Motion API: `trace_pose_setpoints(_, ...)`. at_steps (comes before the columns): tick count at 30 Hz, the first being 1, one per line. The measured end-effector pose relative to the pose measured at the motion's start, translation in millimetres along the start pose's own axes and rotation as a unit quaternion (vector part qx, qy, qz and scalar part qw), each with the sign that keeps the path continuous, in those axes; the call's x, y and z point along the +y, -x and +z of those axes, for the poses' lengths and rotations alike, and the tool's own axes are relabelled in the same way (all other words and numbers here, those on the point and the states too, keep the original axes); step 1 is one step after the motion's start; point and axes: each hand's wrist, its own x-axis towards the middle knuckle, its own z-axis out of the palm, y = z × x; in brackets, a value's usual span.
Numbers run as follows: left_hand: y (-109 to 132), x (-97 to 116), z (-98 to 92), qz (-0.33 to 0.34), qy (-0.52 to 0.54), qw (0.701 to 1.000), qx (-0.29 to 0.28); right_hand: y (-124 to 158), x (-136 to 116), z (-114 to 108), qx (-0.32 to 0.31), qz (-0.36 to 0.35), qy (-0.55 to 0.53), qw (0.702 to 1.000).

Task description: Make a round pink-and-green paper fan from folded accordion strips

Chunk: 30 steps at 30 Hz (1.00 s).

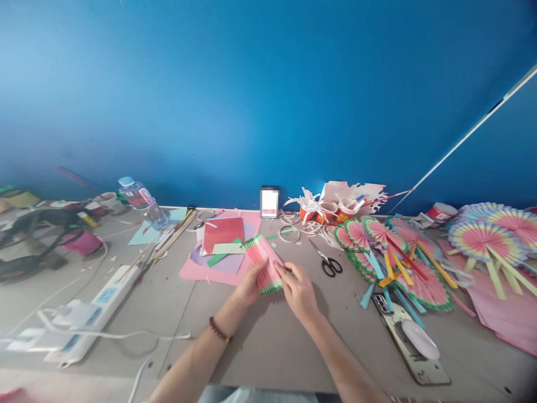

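A pleated pink paper strip with green edges (264, 263) lies tilted at the middle of the grey table (251, 341). My left hand (250, 285) grips its near left side, fingers closed on the folds. My right hand (298, 290) pinches its right edge, fingers curled. A bead bracelet (220, 331) sits on my left wrist. Just behind the strip lie a red sheet (223, 233) and a pale green strip (229, 248) on pink and lilac paper (210, 270).
Black scissors (327, 261) lie right of my hands. Finished pink-green paper fans with coloured sticks (394, 263) pile at the right, larger fans (490, 238) beyond. A phone (409, 338) lies near right. A power strip (96, 308), water bottle (140, 200), wooden sticks (172, 239) stand left.
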Motion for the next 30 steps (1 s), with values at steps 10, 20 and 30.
trace_pose_setpoints(10,0.6,-0.9,-1.5,-0.005,0.002,1.0,-0.019,-0.1,1.2,-0.3,0.048,0.02,-0.034,0.998)
trace_pose_setpoints(20,4.6,2.5,3.7,0.011,-0.008,1.0,0.0,-1.5,1.7,-1.3,0.035,0.01,-0.035,0.999)
trace_pose_setpoints(30,2.7,3.8,2.0,0.046,-0.027,0.998,0.024,-4.9,1.1,-3.9,-0.014,0.032,-0.116,0.993)
